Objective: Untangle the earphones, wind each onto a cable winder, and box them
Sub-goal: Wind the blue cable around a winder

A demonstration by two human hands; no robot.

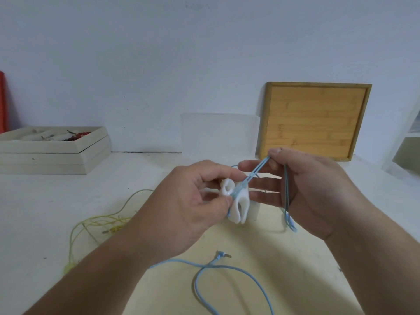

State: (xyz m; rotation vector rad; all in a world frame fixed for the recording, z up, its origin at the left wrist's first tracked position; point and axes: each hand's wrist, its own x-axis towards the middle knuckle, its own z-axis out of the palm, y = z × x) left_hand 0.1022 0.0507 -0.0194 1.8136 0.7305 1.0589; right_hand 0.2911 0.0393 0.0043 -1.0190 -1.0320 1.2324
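My left hand [191, 198] pinches a white cable winder [236, 205] above the table, with a light blue earphone cable [254, 172] running through its middle. My right hand [318, 189] holds that blue cable taut between thumb and forefinger, and a loop hangs down past its palm. The rest of the blue cable [227, 269] lies on the table near me, its plug [223, 254] showing. A tangled yellow earphone cable [102, 221] lies on the table to the left, partly hidden by my left forearm.
A stack of white trays [68, 153] with small items stands at the back left. A wooden tray [316, 121] leans on the wall at the back right. A pale yellow mat [284, 269] covers the table under my hands. A red object [3, 101] is at the far left edge.
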